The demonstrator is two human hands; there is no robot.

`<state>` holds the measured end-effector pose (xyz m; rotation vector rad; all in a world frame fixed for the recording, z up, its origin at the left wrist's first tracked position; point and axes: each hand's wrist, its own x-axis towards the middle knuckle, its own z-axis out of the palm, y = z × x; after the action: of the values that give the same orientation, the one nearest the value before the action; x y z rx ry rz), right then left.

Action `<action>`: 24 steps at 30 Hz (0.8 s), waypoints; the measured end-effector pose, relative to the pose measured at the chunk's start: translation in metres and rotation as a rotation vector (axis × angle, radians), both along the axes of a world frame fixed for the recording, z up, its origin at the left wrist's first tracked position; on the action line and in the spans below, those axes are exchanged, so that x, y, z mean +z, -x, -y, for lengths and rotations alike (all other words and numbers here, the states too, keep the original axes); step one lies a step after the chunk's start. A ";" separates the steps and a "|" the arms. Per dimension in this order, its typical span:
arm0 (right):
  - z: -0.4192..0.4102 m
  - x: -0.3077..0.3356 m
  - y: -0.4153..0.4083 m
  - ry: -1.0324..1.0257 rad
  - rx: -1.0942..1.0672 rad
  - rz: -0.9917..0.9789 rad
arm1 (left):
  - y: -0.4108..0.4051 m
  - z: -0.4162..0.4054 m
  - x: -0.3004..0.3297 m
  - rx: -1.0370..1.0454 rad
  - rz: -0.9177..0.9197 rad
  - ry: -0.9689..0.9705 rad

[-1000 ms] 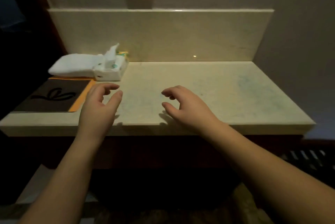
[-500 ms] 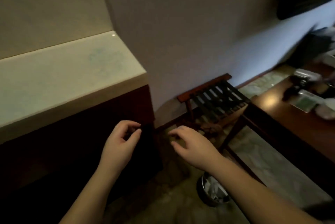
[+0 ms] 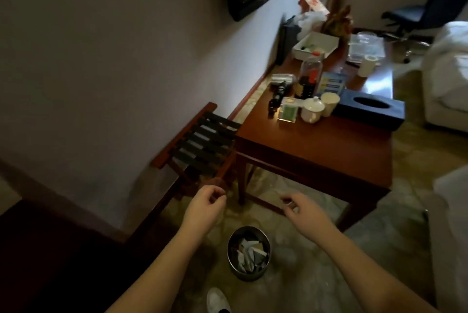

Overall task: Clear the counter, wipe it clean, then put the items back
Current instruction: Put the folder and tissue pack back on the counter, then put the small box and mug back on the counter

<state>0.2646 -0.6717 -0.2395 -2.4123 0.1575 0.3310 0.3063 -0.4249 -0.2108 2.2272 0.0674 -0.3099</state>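
Nearest you, just before the wooden desk [image 3: 316, 150], a metal bin [image 3: 249, 253] of paper scraps stands on the floor between your forearms. Above it your left hand [image 3: 203, 207] and right hand [image 3: 305, 211] hang loosely curled, holding nothing. Farther off, on the desk's far half, cluster a hairdryer [image 3: 281, 84], bottle [image 3: 310, 75], lidded cup [image 3: 312, 110] and dark tissue box [image 3: 369, 108].

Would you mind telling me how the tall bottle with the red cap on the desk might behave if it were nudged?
The bottle looks tall and narrow, so probably tippy. Dark liquid fills only its lower part, which likely steadies it somewhat.
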 end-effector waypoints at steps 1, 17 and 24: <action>0.013 -0.002 -0.005 0.000 -0.046 -0.005 | -0.011 0.013 -0.002 -0.036 0.007 -0.001; 0.134 0.039 -0.189 0.139 -0.522 -0.036 | -0.264 0.160 0.012 -0.391 0.043 -0.101; 0.157 0.033 -0.242 0.114 -0.594 -0.105 | -0.333 0.199 -0.003 -0.432 0.036 -0.125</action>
<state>0.5065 -0.8287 -0.2064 -2.3243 0.9356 0.1725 0.6391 -0.6243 -0.2140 2.3580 -0.4301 -0.5101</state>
